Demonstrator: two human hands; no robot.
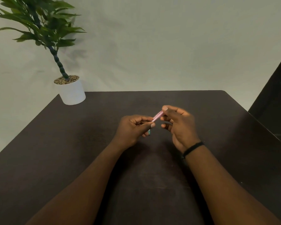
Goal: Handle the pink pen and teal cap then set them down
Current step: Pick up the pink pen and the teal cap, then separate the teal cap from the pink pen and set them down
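Observation:
Both hands are raised over the middle of the dark table (71, 151). The pink pen (157, 116) spans the gap between them, tilted up to the right. My right hand (178, 125) pinches its upper end between thumb and fingers. My left hand (133, 129) closes around its lower part. A bit of the teal cap (149, 132) shows below my left thumb, inside that hand. Whether the cap sits on the pen is hidden by the fingers.
A white pot (71, 91) with a green artificial plant (40, 23) stands at the table's far left corner. A pale wall lies behind. A dark surface (276, 98) rises at the right past the table's edge. A black band circles my right wrist.

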